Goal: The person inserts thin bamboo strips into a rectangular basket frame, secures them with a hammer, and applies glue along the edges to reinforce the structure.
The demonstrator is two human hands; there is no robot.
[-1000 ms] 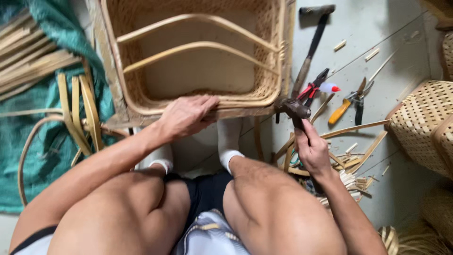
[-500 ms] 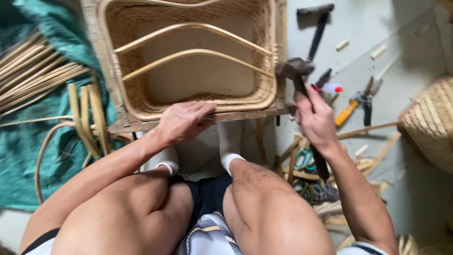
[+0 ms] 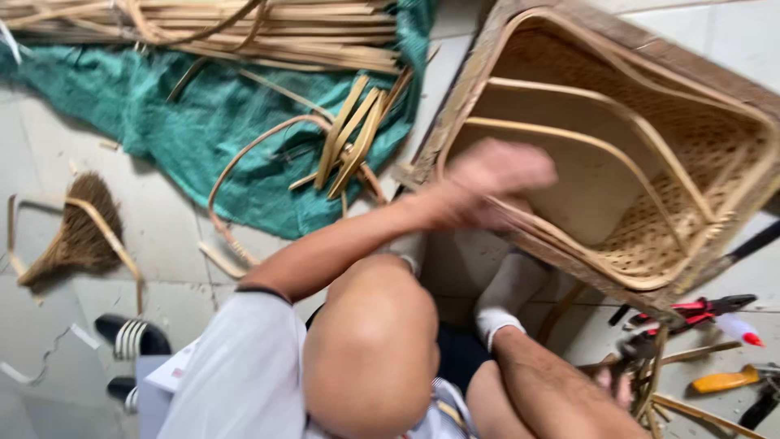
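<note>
A large woven bamboo basket (image 3: 715, 154) in a wooden frame lies tilted on the floor in front of my knees, its open side towards me. Two curved bamboo ribs (image 3: 585, 146) cross its inside. My left hand (image 3: 487, 183), blurred by motion, lies on the basket's near rim and seems to grip it. My right hand (image 3: 611, 384) is low at the bottom right, mostly hidden behind my leg, among loose bamboo strips (image 3: 650, 382). What it holds cannot be made out.
A green tarp (image 3: 203, 130) carries a pile of long bamboo strips (image 3: 244, 24) and bent pieces (image 3: 353, 138). A small brush (image 3: 77, 236) and black sandals (image 3: 130, 337) lie at left. Red pliers (image 3: 699, 309), a yellow-handled tool (image 3: 727, 380) and a black handle (image 3: 751, 244) lie at right.
The view has swung left and the basket now sits tilted at upper right. My right hand, which held a hammer up by the rim, has dropped low beside my leg.
</note>
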